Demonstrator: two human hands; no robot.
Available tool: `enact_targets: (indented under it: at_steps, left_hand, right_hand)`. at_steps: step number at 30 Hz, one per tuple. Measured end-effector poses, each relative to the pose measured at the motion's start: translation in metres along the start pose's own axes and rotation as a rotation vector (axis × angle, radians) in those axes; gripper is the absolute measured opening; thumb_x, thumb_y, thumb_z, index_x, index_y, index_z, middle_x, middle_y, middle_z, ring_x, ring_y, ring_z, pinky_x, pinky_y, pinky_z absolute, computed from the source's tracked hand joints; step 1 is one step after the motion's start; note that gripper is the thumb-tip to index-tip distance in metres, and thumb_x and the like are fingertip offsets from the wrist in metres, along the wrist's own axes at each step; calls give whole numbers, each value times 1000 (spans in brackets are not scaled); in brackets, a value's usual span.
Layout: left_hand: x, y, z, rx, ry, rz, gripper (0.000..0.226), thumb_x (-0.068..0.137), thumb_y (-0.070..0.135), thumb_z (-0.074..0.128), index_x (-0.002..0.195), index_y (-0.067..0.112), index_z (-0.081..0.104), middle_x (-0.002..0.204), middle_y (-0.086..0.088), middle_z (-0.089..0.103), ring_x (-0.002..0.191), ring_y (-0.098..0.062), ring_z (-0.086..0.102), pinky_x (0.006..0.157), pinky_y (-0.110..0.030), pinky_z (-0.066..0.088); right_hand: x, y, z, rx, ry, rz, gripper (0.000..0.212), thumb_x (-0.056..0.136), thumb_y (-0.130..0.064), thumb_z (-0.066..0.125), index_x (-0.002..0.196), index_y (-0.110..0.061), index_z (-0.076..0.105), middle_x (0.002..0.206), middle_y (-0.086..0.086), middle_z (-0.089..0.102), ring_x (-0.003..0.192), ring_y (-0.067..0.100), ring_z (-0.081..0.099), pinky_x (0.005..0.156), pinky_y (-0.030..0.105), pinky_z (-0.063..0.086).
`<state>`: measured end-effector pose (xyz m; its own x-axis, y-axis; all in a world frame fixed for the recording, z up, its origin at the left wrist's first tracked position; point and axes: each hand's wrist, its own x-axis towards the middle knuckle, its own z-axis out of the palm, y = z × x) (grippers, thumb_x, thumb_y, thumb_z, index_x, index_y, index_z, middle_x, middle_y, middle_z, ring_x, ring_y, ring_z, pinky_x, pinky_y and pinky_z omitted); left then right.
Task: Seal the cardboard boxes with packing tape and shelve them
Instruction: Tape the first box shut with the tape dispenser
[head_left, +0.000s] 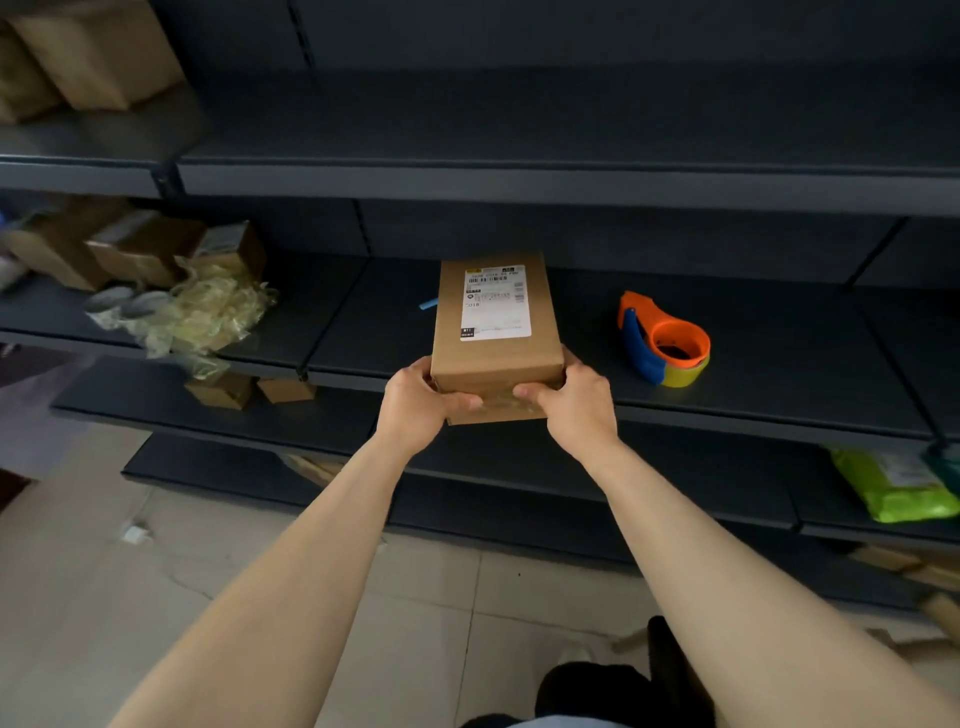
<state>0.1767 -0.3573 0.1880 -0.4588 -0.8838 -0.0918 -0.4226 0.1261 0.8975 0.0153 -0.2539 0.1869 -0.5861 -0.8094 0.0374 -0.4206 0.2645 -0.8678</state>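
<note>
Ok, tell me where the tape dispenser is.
In the head view, the tape dispenser lies on the dark shelf, right of the labelled cardboard box.

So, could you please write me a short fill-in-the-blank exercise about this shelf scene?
1. The left hand and right hand grip the box at its ____ end.
2. The white label sits on the box's ____ face.
3. The tape dispenser lies on the shelf to the box's ____.

Missing words: near; top; right.
</note>
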Motion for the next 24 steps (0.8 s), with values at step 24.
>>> enact_targets:
  at_steps: [24]
  left_hand:
    - [-129,57,-170,91,46,347,50,62,31,87,106,30,64,91,16,69,84,-1,64,69,-20,49]
  right_hand:
    - [-153,-162,20,-12,246,-310,58,83,-32,72,136,-24,50,97,-15,63,89,7,58,77,17,47]
